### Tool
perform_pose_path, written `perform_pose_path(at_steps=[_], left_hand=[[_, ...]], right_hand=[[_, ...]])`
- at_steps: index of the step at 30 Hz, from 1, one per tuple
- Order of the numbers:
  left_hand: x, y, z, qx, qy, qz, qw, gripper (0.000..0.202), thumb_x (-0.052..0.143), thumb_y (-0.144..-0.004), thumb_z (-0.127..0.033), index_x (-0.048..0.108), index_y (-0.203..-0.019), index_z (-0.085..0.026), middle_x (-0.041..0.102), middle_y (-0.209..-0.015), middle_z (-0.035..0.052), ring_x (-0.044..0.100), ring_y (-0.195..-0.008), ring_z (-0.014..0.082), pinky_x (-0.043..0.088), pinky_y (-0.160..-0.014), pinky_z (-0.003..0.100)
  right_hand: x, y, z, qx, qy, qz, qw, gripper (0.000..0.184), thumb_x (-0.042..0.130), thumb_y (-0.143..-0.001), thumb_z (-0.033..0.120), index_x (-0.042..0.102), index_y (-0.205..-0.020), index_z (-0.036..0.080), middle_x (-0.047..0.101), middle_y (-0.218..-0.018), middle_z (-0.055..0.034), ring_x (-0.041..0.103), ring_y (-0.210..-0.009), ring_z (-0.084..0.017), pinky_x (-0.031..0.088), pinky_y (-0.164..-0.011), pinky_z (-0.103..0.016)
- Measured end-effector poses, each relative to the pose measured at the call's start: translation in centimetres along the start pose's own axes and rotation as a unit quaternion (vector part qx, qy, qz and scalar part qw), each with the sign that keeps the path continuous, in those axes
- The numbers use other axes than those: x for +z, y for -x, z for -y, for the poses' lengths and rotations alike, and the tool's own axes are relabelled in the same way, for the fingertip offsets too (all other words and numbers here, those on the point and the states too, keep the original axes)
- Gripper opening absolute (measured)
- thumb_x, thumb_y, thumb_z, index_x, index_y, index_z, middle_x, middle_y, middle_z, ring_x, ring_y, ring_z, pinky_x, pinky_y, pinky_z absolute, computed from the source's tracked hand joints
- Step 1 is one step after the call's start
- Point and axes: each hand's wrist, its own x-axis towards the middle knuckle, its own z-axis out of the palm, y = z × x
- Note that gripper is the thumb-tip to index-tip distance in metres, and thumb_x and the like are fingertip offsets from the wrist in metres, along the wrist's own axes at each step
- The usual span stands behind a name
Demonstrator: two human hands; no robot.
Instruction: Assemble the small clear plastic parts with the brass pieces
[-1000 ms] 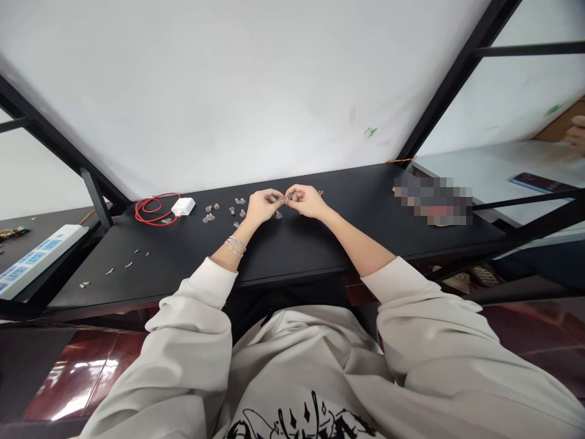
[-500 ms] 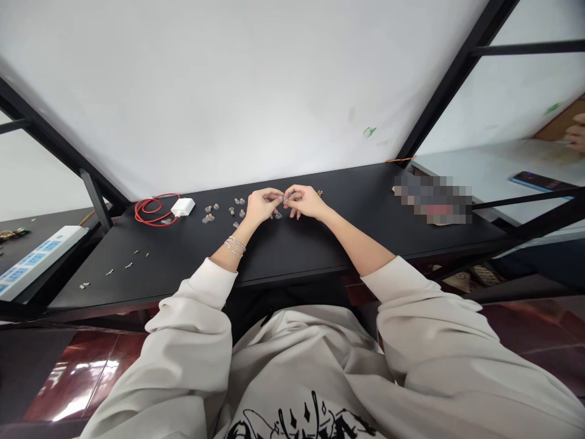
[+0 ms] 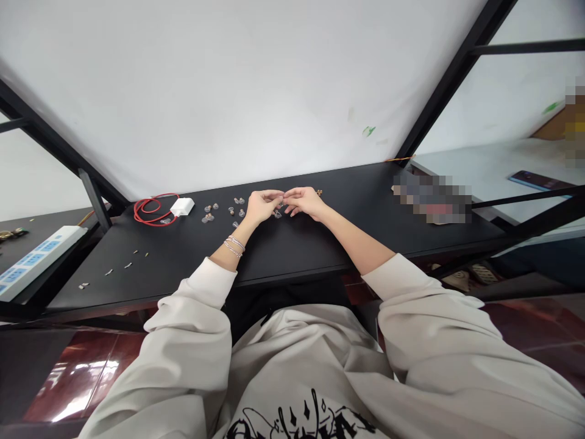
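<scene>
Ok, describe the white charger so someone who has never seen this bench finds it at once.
On the black table, look left of the person's left hand, past the scattered small clear parts. The white charger lies near the back edge. It is the only white block on that table, joined to a coiled red cable.

A left hand (image 3: 261, 206) and a right hand (image 3: 305, 202) are seen from above, rested on a black bench (image 3: 320, 244) with fingertips met in the middle. Whether anything is pinched there cannot be made out. Bracelets (image 3: 235, 244) are worn on the left wrist. Small clear pieces (image 3: 209, 213) are scattered just left of the hands, near a white charger (image 3: 182, 207) and a coiled red cable (image 3: 148, 210). A power strip (image 3: 31, 259) is laid on the neighbouring surface, far left.
</scene>
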Motion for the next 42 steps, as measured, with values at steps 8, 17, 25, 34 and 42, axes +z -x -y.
perform_pose_path(at_steps=[8,17,25,34,42], left_hand=[[0.2,0.0,0.2,0.007,0.049,-0.005,0.999,0.046,0.088,-0.069,-0.043,0.080,-0.101,-0.011,0.080,-0.097,0.0134,0.077,-0.085,0.0245,0.064,-0.083,0.038],[0.3,0.3,-0.1,0.016,0.076,-0.005,0.997,0.043,0.088,-0.066,-0.045,0.082,-0.093,-0.012,0.080,-0.087,0.0113,0.077,-0.080,0.0250,0.064,-0.079,0.039],[0.1,0.3,-0.5,0.026,0.102,-0.004,0.994,0.042,0.093,-0.059,-0.043,0.079,-0.083,-0.012,0.079,-0.082,0.0104,0.075,-0.073,0.0226,0.064,-0.076,0.039],[0.2,0.5,-1.0,-0.015,0.149,-0.034,0.988,0.046,0.094,-0.061,-0.029,0.063,-0.092,-0.014,0.078,-0.079,0.0074,0.076,-0.077,0.0229,0.063,-0.077,0.039],[0.2,0.4,-0.9,-0.033,0.134,-0.013,0.990,0.053,0.095,-0.062,-0.032,0.068,-0.103,-0.012,0.078,-0.081,0.0091,0.076,-0.073,0.0221,0.063,-0.075,0.037]], right_hand=[[0.4,0.4,0.6,0.056,-0.046,0.008,0.997,0.011,0.081,-0.087,0.018,0.071,-0.088,0.013,0.077,-0.079,-0.0104,0.075,-0.068,-0.017,0.063,-0.058,-0.023],[0.5,0.4,0.6,0.065,-0.042,-0.003,0.997,0.005,0.066,-0.098,0.013,0.067,-0.093,0.013,0.075,-0.073,-0.0071,0.073,-0.061,-0.016,0.061,-0.056,-0.024],[-0.1,0.7,1.1,0.107,-0.060,0.036,0.992,0.011,0.067,-0.095,0.009,0.073,-0.103,0.013,0.079,-0.086,-0.0088,0.075,-0.071,-0.016,0.062,-0.066,-0.025],[-0.1,0.6,1.6,0.093,-0.100,0.000,0.991,0.009,0.069,-0.093,0.006,0.067,-0.095,0.015,0.076,-0.076,-0.0054,0.072,-0.065,-0.013,0.058,-0.061,-0.021],[-0.2,0.5,1.5,0.070,-0.094,0.018,0.993,0.013,0.074,-0.089,0.008,0.066,-0.096,0.016,0.075,-0.075,-0.0033,0.069,-0.060,-0.012,0.056,-0.054,-0.021]])
